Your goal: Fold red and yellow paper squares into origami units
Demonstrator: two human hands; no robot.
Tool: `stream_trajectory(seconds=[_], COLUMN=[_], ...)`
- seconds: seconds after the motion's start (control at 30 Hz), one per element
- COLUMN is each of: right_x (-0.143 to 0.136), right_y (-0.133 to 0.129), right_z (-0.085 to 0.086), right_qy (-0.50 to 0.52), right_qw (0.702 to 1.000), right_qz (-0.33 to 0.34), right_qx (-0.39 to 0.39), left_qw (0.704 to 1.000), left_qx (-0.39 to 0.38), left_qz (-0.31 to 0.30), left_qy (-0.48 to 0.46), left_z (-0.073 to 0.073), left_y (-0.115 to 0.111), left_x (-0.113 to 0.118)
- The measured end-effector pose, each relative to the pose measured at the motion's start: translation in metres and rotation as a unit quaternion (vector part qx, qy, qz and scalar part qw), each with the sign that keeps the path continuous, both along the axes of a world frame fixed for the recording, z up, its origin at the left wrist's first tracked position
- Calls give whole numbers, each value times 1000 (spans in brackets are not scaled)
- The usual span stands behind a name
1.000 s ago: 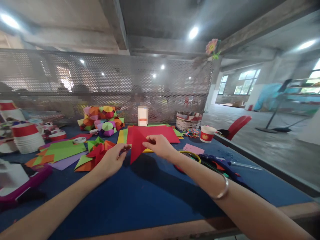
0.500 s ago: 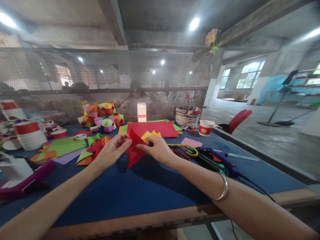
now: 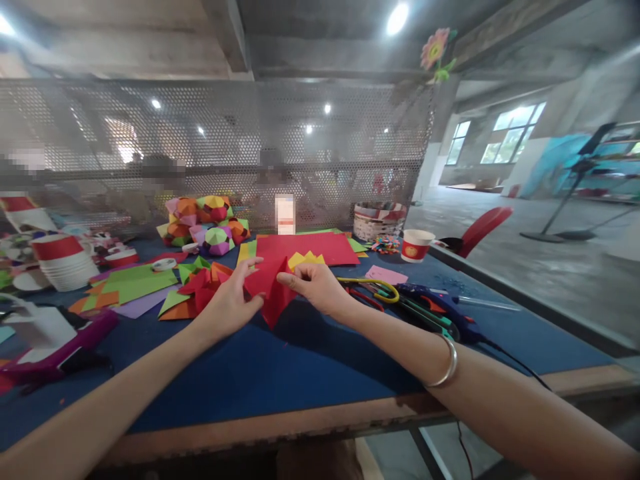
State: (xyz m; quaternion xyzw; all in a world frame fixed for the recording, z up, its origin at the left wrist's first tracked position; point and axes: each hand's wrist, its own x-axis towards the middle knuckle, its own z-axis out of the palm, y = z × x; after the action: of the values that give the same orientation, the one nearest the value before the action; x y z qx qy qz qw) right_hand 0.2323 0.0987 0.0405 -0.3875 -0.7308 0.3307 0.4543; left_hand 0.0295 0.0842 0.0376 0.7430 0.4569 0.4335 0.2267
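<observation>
A folded sheet of red paper [image 3: 273, 288], with pointed flaps, is held up above the blue table between my hands. My right hand [image 3: 320, 287] pinches its right side between thumb and fingers. On the left edge, my left hand [image 3: 231, 301] curves around the paper, thumb low and index finger high; part of its grip is hidden. Just behind lie a flat red sheet [image 3: 327, 248] and a yellow zigzag-edged paper piece [image 3: 306, 259]. Beside my left hand rest folded red and green paper pieces [image 3: 196, 285].
Left are green sheets [image 3: 135, 281], a tape roll [image 3: 164, 265], stacked paper cups [image 3: 63, 263] and a purple power strip [image 3: 75, 343]. On the right lie yellow-handled scissors [image 3: 385, 288], a blue glue gun [image 3: 440, 310], a paper cup [image 3: 417, 245] and a woven basket [image 3: 379, 220]. Paper balls [image 3: 205, 223] stand behind.
The red paper has turned and its flaps have spread wider to the left. My left hand has opened its thumb and fingers further around the edge. The camera view has shifted slightly.
</observation>
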Motion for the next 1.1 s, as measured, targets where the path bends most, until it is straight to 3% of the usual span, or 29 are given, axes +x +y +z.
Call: stream_trajectory(seconds=[0.13, 0.27, 0.37, 0.5, 0.67, 0.77, 0.87, 1.0, 1.1], right_x=[0, 8, 16, 28, 45, 54, 57, 53, 47], right_y=[-3, -5, -6, -13, -31, -40, -45, -50, -55], right_z=[2, 2, 1, 2, 9, 10, 5, -1, -2], right_qy=[-58, -131, -129, -134, -208, -243, -286, -370, -369], right_qw=[998, 991, 990, 988, 968, 948, 928, 861, 825], right_qz=[5, -36, -49, -4, 93, 138, 114, 32, 87], right_qx=[0, 9, 12, 71, 108, 150, 210, 348, 419], left_qw=[1000, 995, 985, 969, 958, 948, 938, 936, 944], left_qx=[-6, -90, -164, -243, -284, -315, -339, -330, -275], left_qz=[13, 12, 8, -6, -41, -40, -52, -90, -108], left_qy=[-21, -42, -49, -54, -12, 26, 46, 80, 148], left_z=[5, 11, 13, 12, 12, 11, 8, 8, 9], left_y=[1, 2, -3, -15, -36, -44, -47, -49, -52], left_x=[-1, -7, -12, -14, -12, -9, -7, -5, -5])
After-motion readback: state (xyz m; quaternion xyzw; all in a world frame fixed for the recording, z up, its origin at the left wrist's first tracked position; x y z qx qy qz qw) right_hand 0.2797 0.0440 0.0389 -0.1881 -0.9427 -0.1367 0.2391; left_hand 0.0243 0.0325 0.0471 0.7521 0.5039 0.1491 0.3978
